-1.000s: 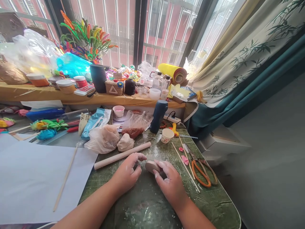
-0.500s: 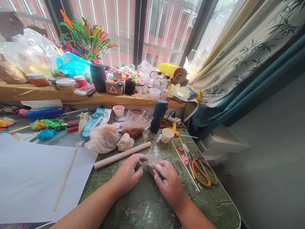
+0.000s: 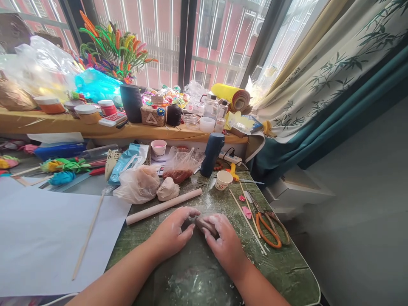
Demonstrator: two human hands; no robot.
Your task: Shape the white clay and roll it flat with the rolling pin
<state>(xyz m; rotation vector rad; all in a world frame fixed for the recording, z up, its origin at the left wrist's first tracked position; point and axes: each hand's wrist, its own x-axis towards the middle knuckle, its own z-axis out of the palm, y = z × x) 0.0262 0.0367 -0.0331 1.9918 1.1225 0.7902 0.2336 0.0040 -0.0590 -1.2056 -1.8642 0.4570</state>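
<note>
Fingers of my right hand [image 3: 225, 240] are curled over a flattened lump of grey-brown clay [image 3: 201, 223] low over the dark green tabletop. Part of the lump is hidden under those fingers. My left hand [image 3: 175, 229] is at the lump's left side, its thumb and fingers curved and apart, with nothing between them. Whether its fingertips touch the clay I cannot tell. Pale residue coats the fingers of both hands. Just beyond lie a pale rolling pin [image 3: 164, 207] and a ball of whitish clay [image 3: 168, 189].
Scissors [image 3: 269, 229] and thin wooden sticks [image 3: 247, 222] lie on the right. Behind are a paper cup [image 3: 223, 180], a dark blue bottle [image 3: 212, 155], a yellow glue gun [image 3: 234, 172] and plastic bags [image 3: 137, 185]. White paper [image 3: 47, 242] covers the left side.
My right fingers have shifted slightly on the clay, and more of the lump shows. My left thumb has come a little closer to it.
</note>
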